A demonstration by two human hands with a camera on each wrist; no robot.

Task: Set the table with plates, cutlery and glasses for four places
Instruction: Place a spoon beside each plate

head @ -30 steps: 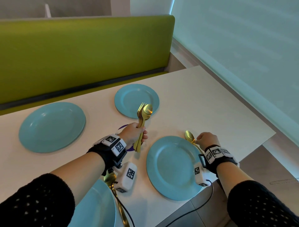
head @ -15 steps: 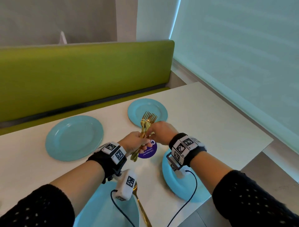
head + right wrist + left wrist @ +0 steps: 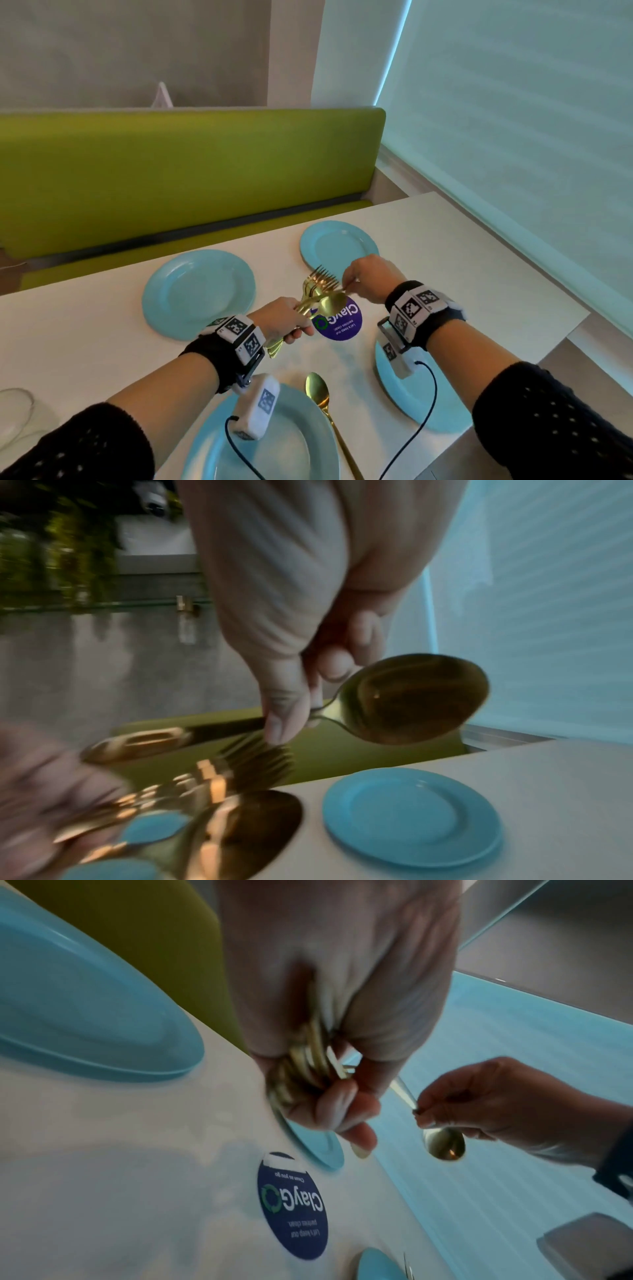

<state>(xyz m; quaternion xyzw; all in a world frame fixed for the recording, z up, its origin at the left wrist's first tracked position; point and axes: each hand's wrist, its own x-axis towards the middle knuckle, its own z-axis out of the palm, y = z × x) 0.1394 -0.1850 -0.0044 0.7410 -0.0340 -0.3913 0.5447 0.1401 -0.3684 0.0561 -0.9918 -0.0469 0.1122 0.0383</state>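
My left hand (image 3: 284,318) grips a bundle of gold cutlery (image 3: 320,282) by the handles, fork tines pointing up and away. My right hand (image 3: 368,279) pinches the neck of one gold spoon (image 3: 411,699) at the bundle's top, with its bowl (image 3: 443,1146) hanging below the fingers. Both hands hover above the white table (image 3: 462,260). Four blue plates lie on it: far left (image 3: 198,294), far right (image 3: 339,246), near left (image 3: 274,442) and near right (image 3: 414,401). Another gold spoon (image 3: 318,394) lies right of the near left plate.
A round purple sticker (image 3: 339,323) is on the table under the hands. A clear glass (image 3: 17,418) stands at the near left edge. A green bench back (image 3: 171,171) runs behind the table. A pale blind (image 3: 513,137) covers the right side.
My right hand left the near right plate, crossed to the bundle and took hold of a spoon. It has drawn that spoon slightly right. My view has tilted up.
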